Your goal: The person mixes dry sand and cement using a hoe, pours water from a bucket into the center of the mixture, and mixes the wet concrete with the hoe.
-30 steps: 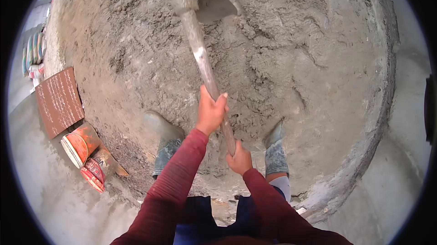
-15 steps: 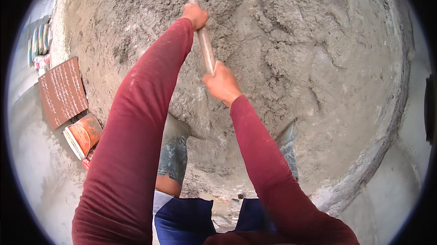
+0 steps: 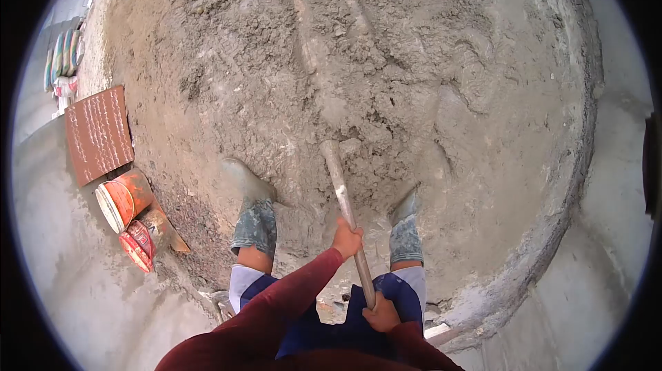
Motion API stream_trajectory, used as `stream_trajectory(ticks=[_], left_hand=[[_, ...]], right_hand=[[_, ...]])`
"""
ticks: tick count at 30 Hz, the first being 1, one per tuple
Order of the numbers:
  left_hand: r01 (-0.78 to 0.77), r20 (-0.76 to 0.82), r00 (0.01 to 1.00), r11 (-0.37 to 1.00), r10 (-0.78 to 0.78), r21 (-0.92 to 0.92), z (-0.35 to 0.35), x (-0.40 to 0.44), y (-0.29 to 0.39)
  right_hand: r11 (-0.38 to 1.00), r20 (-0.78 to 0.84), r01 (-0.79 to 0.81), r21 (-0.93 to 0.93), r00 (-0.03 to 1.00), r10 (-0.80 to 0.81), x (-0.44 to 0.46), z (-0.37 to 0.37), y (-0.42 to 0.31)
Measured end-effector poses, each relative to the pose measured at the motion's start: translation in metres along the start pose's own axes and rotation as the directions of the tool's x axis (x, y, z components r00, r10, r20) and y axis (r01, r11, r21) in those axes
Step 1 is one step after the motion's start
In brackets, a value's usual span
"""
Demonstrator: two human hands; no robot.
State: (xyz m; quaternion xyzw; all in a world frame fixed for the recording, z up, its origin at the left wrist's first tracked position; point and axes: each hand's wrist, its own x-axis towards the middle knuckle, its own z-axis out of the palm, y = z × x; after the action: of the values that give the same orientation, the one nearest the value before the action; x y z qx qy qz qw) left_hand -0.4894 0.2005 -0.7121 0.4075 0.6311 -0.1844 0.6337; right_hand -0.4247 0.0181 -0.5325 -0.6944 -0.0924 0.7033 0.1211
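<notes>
My left hand point(image 3: 347, 238) is wrapped around the middle of the wooden handle of a hoe point(image 3: 339, 181). Lower down, close to my shorts, my right hand point(image 3: 381, 314) grips the handle's near end. The hoe's far end rests in wet grey mortar point(image 3: 276, 88), and its blade is hidden under the mix. A furrow point(image 3: 327, 81) runs through the mortar just beyond it. My boots, the left boot point(image 3: 254, 212) and the right boot point(image 3: 405, 226), stand in the mix on either side of the handle, coated in grey.
At the left lie an orange bucket point(image 3: 132, 195) and a second, red-rimmed bucket point(image 3: 146, 236), both tipped on their sides. A brown ridged sheet point(image 3: 100, 133) is behind them, with striped sacks point(image 3: 63, 54) farther back. The mortar bed's raised edge point(image 3: 576, 171) curves along the right.
Both hands have pulled the hoe handle back toward my body, from far out over the mortar to near my legs. A furrow now shows in the mix, and more of the second bucket is visible.
</notes>
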Motion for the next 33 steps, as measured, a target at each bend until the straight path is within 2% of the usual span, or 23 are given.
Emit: stream_trajectory(ticks=[2,3,5,6,7,8,9,10,11,13,14,15,16,17,18,19,20,21,23,25,28,32,33], left_hand=[[0.045,0.024,0.999,0.994,-0.043,-0.103,-0.008,-0.057,0.016],[-0.014,0.028,0.999,0.998,0.016,-0.062,-0.021,-0.071,0.039],[-0.22,-0.004,0.976,0.975,0.22,0.015,-0.056,-0.065,0.109],[-0.353,-0.044,0.934,0.934,0.355,0.051,-0.077,-0.044,0.147],[-0.471,-0.119,0.859,0.859,0.498,0.2,-0.104,-0.005,0.179],[-0.517,-0.139,0.819,0.821,0.557,0.242,-0.134,0.024,0.238],[-0.606,-0.187,0.724,0.741,0.665,0.289,-0.162,0.063,0.294],[-0.605,-0.191,0.686,0.696,0.702,0.387,-0.19,0.087,0.357],[-0.498,-0.219,0.612,0.585,0.76,0.64,-0.216,0.124,0.409],[-0.277,-0.291,0.62,0.549,0.729,0.788,-0.249,0.186,0.488],[-0.109,-0.358,0.49,0.463,0.795,0.879,-0.274,0.257,0.502],[-0.108,-0.343,0.508,0.453,0.79,0.885,-0.272,0.276,0.489],[0.013,-0.134,0.649,0.165,0.749,0.986,-0.27,0.284,0.475],[0.085,0.029,0.774,-0.149,0.632,0.985,-0.276,0.282,0.471],[0.084,0.143,0.88,-0.445,0.453,0.892,-0.278,0.279,0.469],[0.018,0.209,0.948,-0.698,0.239,0.716,-0.274,0.279,0.47],[0.09,0.172,0.85,-0.459,0.498,0.884,-0.28,0.323,0.437],[0.016,0.142,0.867,-0.312,0.478,0.95,-0.259,0.281,0.421],[-0.032,0.022,0.914,0.018,0.405,0.999,-0.243,0.319,0.385],[0.048,-0.304,0.877,0.561,0.372,0.826,-0.205,0.284,0.348],[0.007,-0.287,0.918,0.714,0.273,0.7,-0.151,0.245,0.278],[-0.036,-0.244,0.962,0.939,0.126,0.343,-0.071,0.162,0.175],[-0.107,-0.155,0.977,0.964,0.148,0.244,-0.052,0.139,0.143]], right_hand=[[0.994,0.113,-0.1,-0.036,0.988,0.103,-0.032,0.017,0.008],[0.994,0.133,-0.101,-0.037,0.985,0.105,-0.024,0.02,0.009],[0.918,0.156,0.089,0.386,0.975,-0.16,0.016,0.015,-0.018],[0.883,0.214,0.086,0.461,0.955,-0.205,0.054,0.001,-0.046],[0.795,0.212,0.165,0.584,0.914,-0.346,0.102,-0.011,-0.084],[0.656,0.142,0.309,0.688,0.83,-0.54,0.152,-0.025,-0.141],[0.521,0.147,0.293,0.802,0.748,-0.647,0.209,-0.031,-0.194],[0.357,0.076,0.274,0.893,0.69,-0.72,0.241,-0.054,-0.273],[0.214,0.039,0.202,0.956,0.633,-0.773,0.284,-0.067,-0.337],[-0.05,-0.062,0.037,0.998,0.489,-0.87,0.364,-0.09,-0.452],[-0.138,-0.083,-0.097,0.986,0.437,-0.895,0.409,-0.089,-0.498],[-0.257,-0.134,-0.15,0.955,0.556,-0.821,0.397,-0.1,-0.535],[-0.299,-0.182,-0.121,0.947,0.563,-0.806,0.449,-0.089,-0.559],[-0.302,-0.165,-0.112,0.947,0.636,-0.754,0.446,-0.079,-0.557],[-0.294,-0.145,-0.093,0.951,0.706,-0.694,0.434,-0.07,-0.545],[-0.241,-0.135,-0.047,0.969,0.718,-0.683,0.44,-0.048,-0.509],[-0.177,-0.129,0.008,0.984,0.719,-0.683,0.447,-0.03,-0.471],[-0.159,-0.079,-0.041,0.987,0.732,-0.676,0.437,-0.021,-0.434],[-0.148,0.016,-0.144,0.979,0.77,-0.638,0.402,-0.01,-0.364],[-0.138,0.086,-0.21,0.968,0.792,-0.604,0.36,-0.011,-0.319],[-0.063,0.191,-0.252,0.966,0.852,-0.488,0.284,-0.022,-0.241],[0.207,0.246,-0.185,0.961,0.912,-0.329,0.189,-0.036,-0.134],[0.27,0.243,-0.169,0.948,0.932,-0.271,0.158,-0.03,-0.104]])
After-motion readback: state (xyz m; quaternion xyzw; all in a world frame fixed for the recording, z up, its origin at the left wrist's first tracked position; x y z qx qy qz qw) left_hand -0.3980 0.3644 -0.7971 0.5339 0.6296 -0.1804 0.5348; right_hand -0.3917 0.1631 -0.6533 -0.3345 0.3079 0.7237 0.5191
